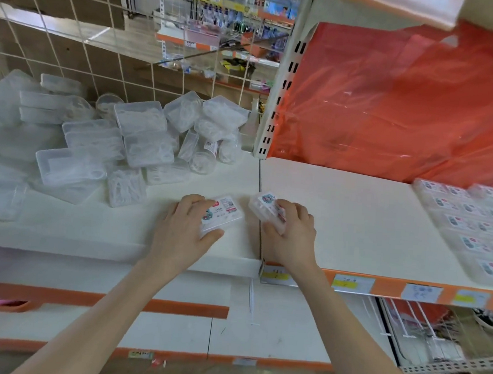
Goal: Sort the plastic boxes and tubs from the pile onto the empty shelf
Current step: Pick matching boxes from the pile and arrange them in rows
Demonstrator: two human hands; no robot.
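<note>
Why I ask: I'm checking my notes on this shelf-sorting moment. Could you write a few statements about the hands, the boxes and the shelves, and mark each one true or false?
1. The left hand grips the left box and the right hand grips the right box; both boxes are labelled. True.
2. The plastic sheet behind the right shelf is blue. False: it is orange-red.
3. Rows of labelled boxes lie at the right shelf's right end. True.
4. The pile of clear tubs sits on the right shelf. False: it sits on the left shelf.
</note>
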